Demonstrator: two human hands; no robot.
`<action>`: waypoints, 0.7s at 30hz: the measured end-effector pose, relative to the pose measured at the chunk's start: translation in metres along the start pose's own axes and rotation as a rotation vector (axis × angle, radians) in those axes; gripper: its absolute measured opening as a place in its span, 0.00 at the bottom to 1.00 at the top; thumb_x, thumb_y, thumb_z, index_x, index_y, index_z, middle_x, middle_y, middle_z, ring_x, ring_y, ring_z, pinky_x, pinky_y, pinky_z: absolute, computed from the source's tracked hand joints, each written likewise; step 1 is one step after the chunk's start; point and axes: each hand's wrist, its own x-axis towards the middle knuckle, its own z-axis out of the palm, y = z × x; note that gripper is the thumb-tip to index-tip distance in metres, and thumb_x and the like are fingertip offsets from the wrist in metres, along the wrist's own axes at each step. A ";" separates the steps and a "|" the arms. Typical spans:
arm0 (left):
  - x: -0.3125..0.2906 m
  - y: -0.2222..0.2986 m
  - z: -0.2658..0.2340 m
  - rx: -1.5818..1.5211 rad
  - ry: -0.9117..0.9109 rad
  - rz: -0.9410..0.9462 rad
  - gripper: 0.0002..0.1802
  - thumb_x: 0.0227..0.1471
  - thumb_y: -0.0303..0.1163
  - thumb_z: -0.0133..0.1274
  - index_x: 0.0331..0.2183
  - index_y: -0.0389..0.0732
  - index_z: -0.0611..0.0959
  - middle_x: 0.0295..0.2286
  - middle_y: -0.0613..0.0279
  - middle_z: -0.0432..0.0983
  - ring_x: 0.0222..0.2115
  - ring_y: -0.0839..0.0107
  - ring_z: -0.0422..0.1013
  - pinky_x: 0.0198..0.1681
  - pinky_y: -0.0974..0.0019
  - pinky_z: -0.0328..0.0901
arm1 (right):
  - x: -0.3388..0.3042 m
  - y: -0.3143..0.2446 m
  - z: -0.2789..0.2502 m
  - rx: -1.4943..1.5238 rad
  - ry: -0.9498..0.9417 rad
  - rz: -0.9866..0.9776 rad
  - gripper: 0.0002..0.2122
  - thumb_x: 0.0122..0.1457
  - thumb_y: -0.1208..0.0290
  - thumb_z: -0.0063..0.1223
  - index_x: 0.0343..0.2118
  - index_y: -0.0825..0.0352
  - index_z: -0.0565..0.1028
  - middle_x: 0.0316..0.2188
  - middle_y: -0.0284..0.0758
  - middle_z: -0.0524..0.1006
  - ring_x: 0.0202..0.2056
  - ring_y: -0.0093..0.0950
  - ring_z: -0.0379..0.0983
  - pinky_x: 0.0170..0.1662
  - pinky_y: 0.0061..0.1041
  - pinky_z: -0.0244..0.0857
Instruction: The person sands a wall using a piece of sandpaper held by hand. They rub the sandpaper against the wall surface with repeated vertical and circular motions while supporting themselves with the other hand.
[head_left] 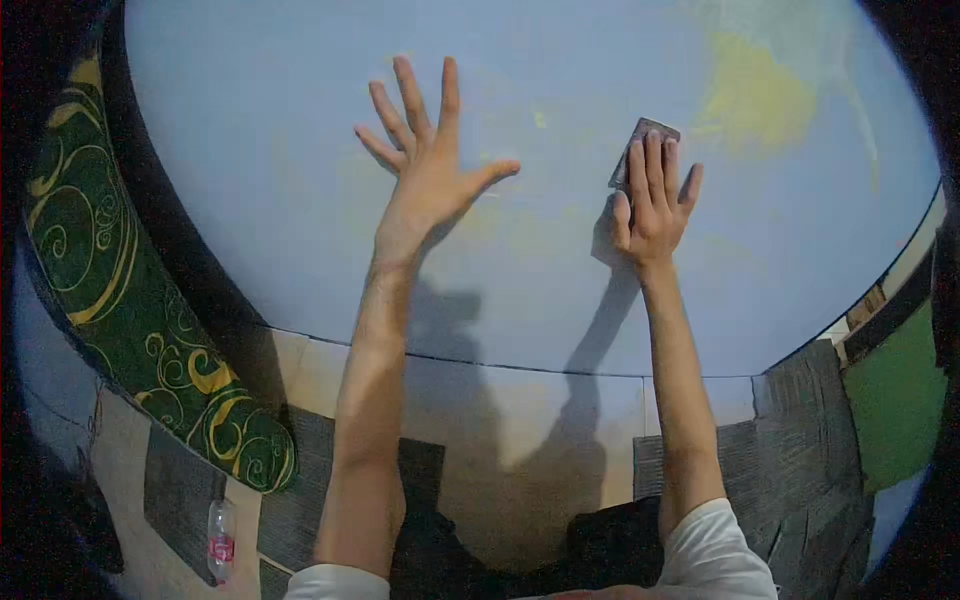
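Note:
My left hand [425, 175] lies on the pale blue surface [300, 240] with its fingers spread wide, holding nothing. To its right, my right hand [655, 205] presses a small dark grey rectangular piece of sandpaper [632, 152] against the same surface. Three fingertips rest over the sandpaper, and its upper and left edges show beyond them. Beyond the right hand, a large yellow patch [760, 95] marks the blue. Fainter yellowish smudges are scattered around both hands.
A green roll or cushion with gold scrolls [190, 350] runs along the left. A clear plastic bottle [221, 540] is at the lower left. Dark grey ribbed mats [800, 450] cover parts of the pale floor [520, 420]. A green panel [890, 400] stands at the right.

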 end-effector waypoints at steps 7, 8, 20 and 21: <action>0.005 -0.002 -0.006 0.055 -0.017 -0.041 0.80 0.36 0.70 0.70 0.74 0.58 0.36 0.70 0.41 0.11 0.68 0.31 0.08 0.60 0.13 0.17 | 0.004 -0.001 0.000 0.022 -0.017 -0.022 0.27 0.64 0.59 0.41 0.64 0.62 0.74 0.68 0.37 0.69 0.72 0.37 0.57 0.75 0.56 0.31; 0.005 -0.003 -0.008 0.040 -0.013 -0.039 0.79 0.36 0.70 0.70 0.74 0.58 0.36 0.71 0.42 0.11 0.68 0.32 0.08 0.61 0.14 0.17 | 0.002 -0.003 0.003 0.027 -0.011 -0.022 0.27 0.64 0.59 0.42 0.63 0.62 0.74 0.67 0.37 0.69 0.72 0.37 0.57 0.75 0.56 0.31; -0.001 -0.003 -0.010 -0.001 -0.060 -0.080 0.75 0.41 0.66 0.70 0.74 0.57 0.39 0.70 0.40 0.12 0.68 0.29 0.09 0.60 0.13 0.18 | -0.002 -0.011 0.000 0.042 0.024 -0.028 0.24 0.64 0.66 0.43 0.61 0.63 0.75 0.65 0.37 0.73 0.69 0.37 0.64 0.74 0.55 0.41; 0.000 -0.003 -0.011 0.001 -0.065 -0.075 0.74 0.41 0.66 0.69 0.74 0.57 0.39 0.70 0.40 0.12 0.68 0.30 0.09 0.60 0.13 0.18 | -0.003 -0.012 0.000 0.032 0.003 -0.020 0.23 0.64 0.66 0.43 0.61 0.63 0.75 0.65 0.37 0.73 0.69 0.37 0.64 0.74 0.55 0.41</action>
